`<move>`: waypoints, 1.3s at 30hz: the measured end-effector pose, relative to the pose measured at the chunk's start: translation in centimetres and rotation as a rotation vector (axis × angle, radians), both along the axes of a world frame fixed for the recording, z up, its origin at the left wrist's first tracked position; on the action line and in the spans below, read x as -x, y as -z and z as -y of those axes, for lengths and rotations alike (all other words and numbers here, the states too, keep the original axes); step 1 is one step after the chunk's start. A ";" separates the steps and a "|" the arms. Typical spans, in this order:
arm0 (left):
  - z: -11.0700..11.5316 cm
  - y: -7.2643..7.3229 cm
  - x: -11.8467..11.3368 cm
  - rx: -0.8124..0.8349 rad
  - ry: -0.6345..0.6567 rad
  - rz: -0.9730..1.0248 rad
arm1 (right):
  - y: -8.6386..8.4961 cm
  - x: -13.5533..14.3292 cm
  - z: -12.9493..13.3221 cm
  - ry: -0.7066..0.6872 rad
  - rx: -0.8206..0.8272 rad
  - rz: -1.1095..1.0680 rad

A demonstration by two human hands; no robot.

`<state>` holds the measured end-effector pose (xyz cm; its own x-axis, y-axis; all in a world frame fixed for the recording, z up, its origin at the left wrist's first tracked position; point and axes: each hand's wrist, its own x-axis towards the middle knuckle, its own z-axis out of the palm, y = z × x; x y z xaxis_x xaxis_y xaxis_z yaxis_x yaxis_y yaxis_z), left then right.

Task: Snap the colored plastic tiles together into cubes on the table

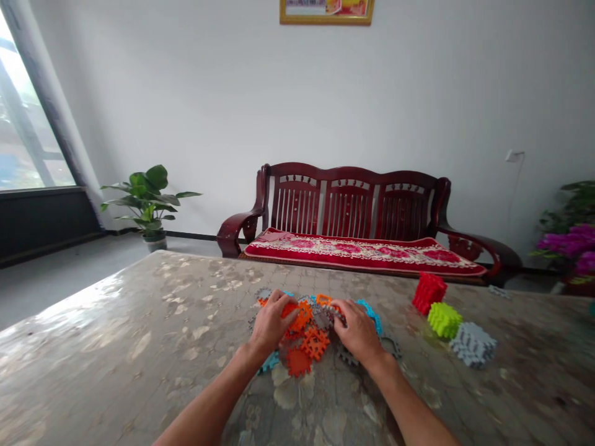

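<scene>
Flat puzzle tiles with notched edges lie in a loose heap on the table, in orange, grey and blue. My left hand (272,320) is at the heap's left side, its thumb and forefinger closed about an orange notched tile (290,309). At the right side of the heap, my right hand (357,328) pinches a grey notched tile (331,310), partly hidden by the fingers. Nearer to me lie a dark orange tile (298,362) and an orange openwork tile (315,342). A blue tile (370,314) shows just beyond my right hand.
To the right stand a red stack (428,292), a lime-green stack (445,319) and a grey stack (473,344) of notched tiles. A patterned cover lies over the table (139,347). Behind it is a wooden bench (348,204); a potted plant (151,198) stands at the left.
</scene>
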<state>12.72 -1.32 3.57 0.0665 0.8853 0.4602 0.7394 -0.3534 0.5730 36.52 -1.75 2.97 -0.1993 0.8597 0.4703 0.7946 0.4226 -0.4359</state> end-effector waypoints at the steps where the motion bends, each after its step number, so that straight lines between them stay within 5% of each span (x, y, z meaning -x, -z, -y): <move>1: -0.3 -0.2 -0.2 -0.014 -0.002 0.022 | 0.1 -0.1 -0.4 0.016 -0.002 -0.058; 9: -3.0 -0.8 -1.0 -0.084 0.000 0.220 | 0.2 -1.5 -2.1 0.090 0.169 -0.436; 15: -4.3 0.3 0.6 0.008 -0.070 0.308 | 0.8 -3.4 -2.8 0.123 0.142 -0.356; 22: -2.6 1.3 3.6 0.178 -0.325 -0.084 | 2.9 -5.6 -3.7 0.363 0.150 0.005; 25: -1.6 2.1 3.5 0.284 -0.283 -0.167 | 3.1 -5.1 -3.5 0.295 0.267 0.029; 30: -0.9 3.0 2.0 0.239 -0.174 -0.184 | 2.3 -3.3 -2.7 0.208 0.301 0.077; 39: -2.1 2.3 -0.7 0.178 -0.182 -0.130 | 1.3 -0.3 -1.9 0.144 0.236 0.063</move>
